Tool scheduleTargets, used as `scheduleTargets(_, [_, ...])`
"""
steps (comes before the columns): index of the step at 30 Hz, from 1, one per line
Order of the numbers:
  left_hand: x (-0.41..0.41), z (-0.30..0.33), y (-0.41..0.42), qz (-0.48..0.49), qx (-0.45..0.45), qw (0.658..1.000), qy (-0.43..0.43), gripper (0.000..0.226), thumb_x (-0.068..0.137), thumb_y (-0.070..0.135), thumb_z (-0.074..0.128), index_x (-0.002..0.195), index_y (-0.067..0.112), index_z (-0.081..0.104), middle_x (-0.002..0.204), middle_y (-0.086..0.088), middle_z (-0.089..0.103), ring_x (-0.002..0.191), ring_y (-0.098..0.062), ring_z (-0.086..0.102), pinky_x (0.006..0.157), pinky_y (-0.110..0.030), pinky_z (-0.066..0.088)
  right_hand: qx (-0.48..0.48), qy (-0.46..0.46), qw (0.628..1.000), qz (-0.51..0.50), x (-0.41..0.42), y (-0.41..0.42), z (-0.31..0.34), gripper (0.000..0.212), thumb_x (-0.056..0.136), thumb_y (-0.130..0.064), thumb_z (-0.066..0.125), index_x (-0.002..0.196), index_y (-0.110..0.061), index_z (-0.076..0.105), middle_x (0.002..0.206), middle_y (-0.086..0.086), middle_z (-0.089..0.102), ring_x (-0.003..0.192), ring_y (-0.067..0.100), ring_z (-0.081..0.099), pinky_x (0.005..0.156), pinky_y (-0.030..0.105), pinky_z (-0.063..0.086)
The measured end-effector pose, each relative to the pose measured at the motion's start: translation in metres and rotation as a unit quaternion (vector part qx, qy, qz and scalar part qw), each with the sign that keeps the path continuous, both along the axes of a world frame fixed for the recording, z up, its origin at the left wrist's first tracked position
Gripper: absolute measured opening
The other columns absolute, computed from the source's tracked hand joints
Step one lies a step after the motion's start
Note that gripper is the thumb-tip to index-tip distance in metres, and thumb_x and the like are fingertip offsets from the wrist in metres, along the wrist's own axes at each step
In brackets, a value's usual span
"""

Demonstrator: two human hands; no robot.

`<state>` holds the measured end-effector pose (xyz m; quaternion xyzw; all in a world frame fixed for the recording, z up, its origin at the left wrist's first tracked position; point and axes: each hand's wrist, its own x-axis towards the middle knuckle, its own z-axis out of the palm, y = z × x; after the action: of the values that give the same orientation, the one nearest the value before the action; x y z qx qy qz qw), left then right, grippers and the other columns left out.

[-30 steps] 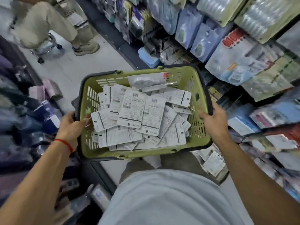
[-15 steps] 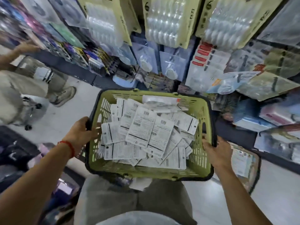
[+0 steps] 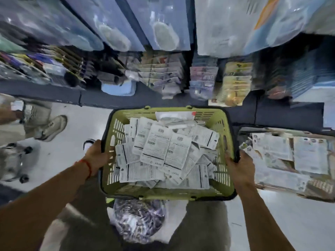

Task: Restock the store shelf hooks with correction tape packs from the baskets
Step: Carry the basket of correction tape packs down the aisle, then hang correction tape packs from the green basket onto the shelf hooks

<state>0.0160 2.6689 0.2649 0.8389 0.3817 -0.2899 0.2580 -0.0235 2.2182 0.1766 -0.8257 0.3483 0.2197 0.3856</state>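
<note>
I hold a green basket (image 3: 223, 127) with a dark rim in front of me, above the floor. My left hand (image 3: 96, 156) grips its left rim and my right hand (image 3: 239, 165) grips its right rim. Several correction tape packs (image 3: 157, 149) lie in a loose pile inside, white printed backs up. The store shelf (image 3: 163, 77) with hanging packs stands straight ahead, beyond the basket.
A second basket (image 3: 290, 160) with packs sits on the floor to the right. Another person's legs and shoe (image 3: 52, 127) are at the left by a wheeled cart (image 3: 16, 160). Large blue packs (image 3: 159, 29) hang overhead. A patterned bundle (image 3: 137, 220) lies below the basket.
I have turned to face the shelf squarely and my view has tilted down. The basket stays in both hands. The second basket on the right has come more into view.
</note>
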Motion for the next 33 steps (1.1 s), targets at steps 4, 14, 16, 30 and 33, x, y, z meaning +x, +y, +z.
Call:
scheduleTargets(4, [0.0, -0.108, 0.031, -0.02, 0.005, 1.0, -0.005, 0.018, 0.091, 0.013, 0.068, 0.104, 0.019, 0.057, 0.1, -0.009, 0.072, 0.09, -0.031, 0.071, 0.077, -0.052, 0.064, -0.028, -0.01, 0.999, -0.029, -0.01, 0.039, -0.095, 0.026, 0.096, -0.015, 0.072, 0.115, 0.002, 0.066, 0.101, 0.027, 0.071, 0.092, 0.045, 0.069, 0.075, 0.035, 0.041])
scheduleTargets(14, [0.024, -0.32, 0.115, -0.091, 0.031, 0.995, -0.028, 0.026, 0.097, 0.027, 0.068, 0.11, 0.017, 0.048, 0.104, -0.01, 0.06, 0.09, -0.03, 0.056, 0.073, -0.038, 0.046, -0.081, -0.038, 0.992, -0.086, -0.034, 0.164, -0.25, 0.013, 0.108, -0.018, 0.05, 0.099, -0.009, 0.046, 0.078, 0.009, 0.053, 0.068, 0.026, 0.048, 0.064, 0.034, 0.037])
scheduleTargets(16, [0.017, -0.345, 0.125, -0.073, 0.046, 0.994, -0.062, 0.023, 0.098, 0.024, 0.066, 0.107, 0.015, 0.046, 0.101, -0.011, 0.059, 0.088, -0.031, 0.055, 0.076, -0.041, 0.046, -0.102, -0.05, 0.989, -0.09, -0.035, 0.184, -0.264, 0.011, 0.107, -0.017, 0.05, 0.101, -0.014, 0.042, 0.074, -0.001, 0.05, 0.065, 0.022, 0.045, 0.057, 0.028, 0.032])
scheduleTargets(30, [-0.004, -0.406, 0.14, -0.116, 0.05, 0.946, -0.297, 0.024, 0.104, 0.027, 0.05, 0.1, 0.009, 0.034, 0.083, -0.015, 0.053, 0.072, -0.031, 0.049, 0.064, -0.04, 0.038, -0.363, -0.063, 0.915, -0.167, 0.001, 0.232, -0.306, 0.051, 0.097, -0.041, 0.053, 0.126, 0.001, 0.047, 0.122, 0.03, 0.06, 0.108, 0.045, 0.061, 0.079, 0.048, 0.048])
scheduleTargets(33, [-0.004, -0.4, 0.138, -0.1, 0.029, 0.949, -0.297, 0.026, 0.104, 0.03, 0.049, 0.104, 0.007, 0.037, 0.092, -0.021, 0.058, 0.079, -0.035, 0.053, 0.069, -0.041, 0.039, -0.342, -0.126, 0.928, -0.077, 0.026, 0.256, -0.283, 0.063, 0.092, -0.027, 0.066, 0.147, -0.006, 0.042, 0.151, 0.022, 0.044, 0.141, 0.042, 0.037, 0.115, 0.056, 0.031])
